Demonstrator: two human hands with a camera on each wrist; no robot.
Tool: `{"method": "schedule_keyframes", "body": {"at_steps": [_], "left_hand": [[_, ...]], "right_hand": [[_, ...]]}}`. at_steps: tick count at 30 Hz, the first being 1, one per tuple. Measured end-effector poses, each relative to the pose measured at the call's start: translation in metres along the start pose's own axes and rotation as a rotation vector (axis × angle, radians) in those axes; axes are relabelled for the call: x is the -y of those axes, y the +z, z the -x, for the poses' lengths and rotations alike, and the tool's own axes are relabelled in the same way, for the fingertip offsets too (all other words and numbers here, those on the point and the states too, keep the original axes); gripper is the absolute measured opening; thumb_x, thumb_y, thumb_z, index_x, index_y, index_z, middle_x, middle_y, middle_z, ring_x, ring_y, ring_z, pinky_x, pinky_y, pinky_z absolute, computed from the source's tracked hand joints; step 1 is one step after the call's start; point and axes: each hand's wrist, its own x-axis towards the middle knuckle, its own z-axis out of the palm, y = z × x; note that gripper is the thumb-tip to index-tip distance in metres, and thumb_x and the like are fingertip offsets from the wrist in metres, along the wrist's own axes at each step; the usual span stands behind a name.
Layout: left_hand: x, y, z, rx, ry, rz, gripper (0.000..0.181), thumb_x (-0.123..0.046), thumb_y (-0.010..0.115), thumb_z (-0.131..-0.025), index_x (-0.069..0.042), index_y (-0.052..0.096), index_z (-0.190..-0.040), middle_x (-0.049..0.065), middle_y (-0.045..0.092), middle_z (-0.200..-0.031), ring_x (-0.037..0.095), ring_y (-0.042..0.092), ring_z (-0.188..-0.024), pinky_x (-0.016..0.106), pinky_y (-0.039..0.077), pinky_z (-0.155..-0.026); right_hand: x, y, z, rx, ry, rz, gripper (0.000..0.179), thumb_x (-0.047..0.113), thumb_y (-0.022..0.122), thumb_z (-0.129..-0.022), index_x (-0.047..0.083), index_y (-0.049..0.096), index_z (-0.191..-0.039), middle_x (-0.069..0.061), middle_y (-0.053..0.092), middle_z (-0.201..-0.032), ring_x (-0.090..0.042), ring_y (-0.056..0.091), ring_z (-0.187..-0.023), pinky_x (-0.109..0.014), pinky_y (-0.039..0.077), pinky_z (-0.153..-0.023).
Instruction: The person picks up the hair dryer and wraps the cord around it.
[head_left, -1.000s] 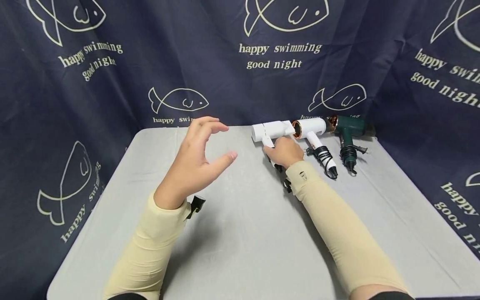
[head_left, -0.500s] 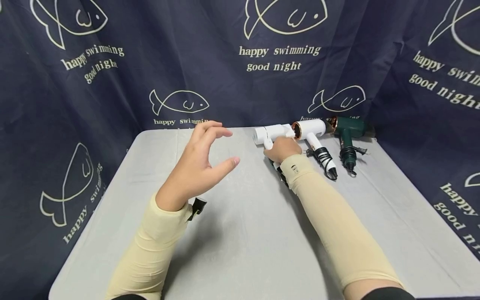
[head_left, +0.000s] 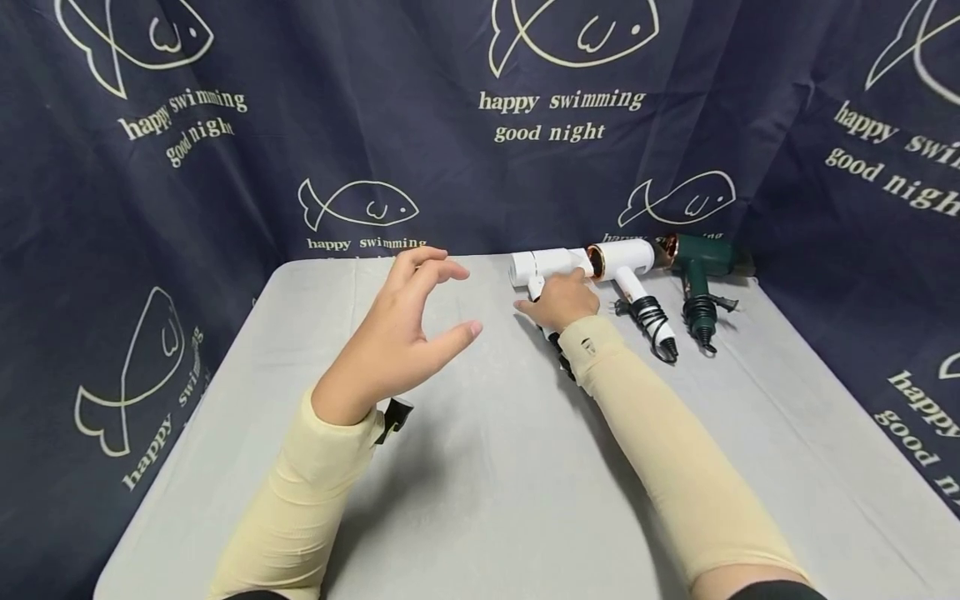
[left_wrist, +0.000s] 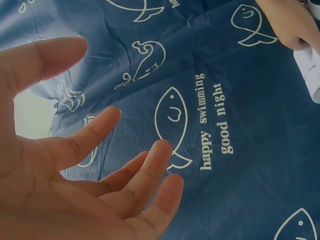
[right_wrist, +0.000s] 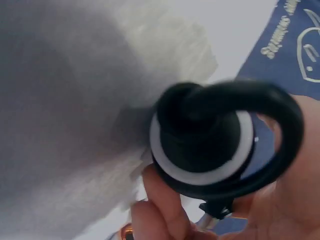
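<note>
A white hair dryer [head_left: 551, 263] lies on the table at the back, its nozzle towards the right. My right hand [head_left: 561, 302] is over its handle, thumb straightened out to the left and index finger lifted away. In the right wrist view the handle's end [right_wrist: 200, 142], with a looping black cord [right_wrist: 280, 110], sits between thumb side and fingers, with a gap on the thumb side. The palm side is hidden in the head view. My left hand [head_left: 390, 342] hovers over the left half of the table, fingers spread and holding nothing.
Right of that dryer lie a second white hair dryer [head_left: 628, 257] with a copper-coloured rim and a dark green one [head_left: 703, 257], cords wound round their handles. The grey-covered table [head_left: 480, 500] meets a dark blue fish-print curtain [head_left: 465, 150] behind and at the sides.
My right thumb and index finger have spread away from the white dryer's handle. The dryer has shifted slightly to the right, close to the second dryer. My left hand has barely moved.
</note>
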Motion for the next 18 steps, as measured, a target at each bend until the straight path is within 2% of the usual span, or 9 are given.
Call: {"method": "schedule_keyframes", "body": {"at_steps": [2, 5, 11, 14, 18], "left_hand": [[-0.001, 0.0, 0.0, 0.003, 0.003, -0.004, 0.048, -0.025, 0.078, -0.087, -0.015, 0.061, -0.131, 0.008, 0.044, -0.146, 0.018, 0.045, -0.137, 0.045, 0.042, -0.113], [-0.001, 0.0, -0.001, 0.011, 0.0, -0.005, 0.048, -0.025, 0.078, -0.087, -0.015, 0.06, -0.131, 0.007, 0.044, -0.147, 0.018, 0.045, -0.138, 0.044, 0.042, -0.112], [0.0, 0.001, -0.003, 0.035, -0.025, -0.013, 0.047, -0.027, 0.077, -0.088, -0.017, 0.06, -0.131, 0.007, 0.043, -0.148, 0.018, 0.045, -0.137, 0.045, 0.042, -0.112], [0.002, 0.001, -0.003, 0.047, -0.037, -0.019, 0.047, -0.027, 0.077, -0.089, -0.018, 0.06, -0.131, 0.006, 0.043, -0.147, 0.018, 0.045, -0.137, 0.045, 0.042, -0.113], [0.012, 0.006, -0.006, 0.079, -0.036, -0.039, 0.048, -0.027, 0.074, -0.09, -0.015, 0.058, -0.133, 0.005, 0.045, -0.147, 0.02, 0.047, -0.138, 0.046, 0.041, -0.115]], "right_hand": [[0.0, -0.001, 0.003, -0.015, -0.011, -0.001, 0.089, 0.071, 0.063, -0.086, 0.0, 0.052, -0.139, -0.034, 0.045, -0.133, -0.047, 0.066, -0.101, -0.057, 0.055, -0.076], [-0.001, -0.004, 0.008, -0.066, -0.057, 0.016, 0.08, 0.062, 0.064, -0.088, 0.006, 0.047, -0.143, -0.031, 0.05, -0.13, -0.048, 0.065, -0.1, -0.06, 0.055, -0.074], [-0.003, -0.006, 0.016, -0.113, -0.246, 0.072, 0.07, 0.043, 0.071, -0.089, 0.01, 0.047, -0.146, -0.024, 0.057, -0.12, -0.044, 0.067, -0.087, -0.059, 0.055, -0.063], [-0.002, -0.007, 0.019, -0.1, -0.291, 0.074, 0.064, 0.04, 0.07, -0.089, 0.011, 0.051, -0.144, -0.022, 0.059, -0.12, -0.041, 0.067, -0.088, -0.058, 0.056, -0.064], [-0.005, -0.013, 0.022, -0.04, -0.274, 0.007, 0.053, 0.041, 0.067, -0.091, 0.011, 0.059, -0.134, -0.018, 0.061, -0.121, -0.038, 0.066, -0.099, -0.058, 0.056, -0.075]]}}
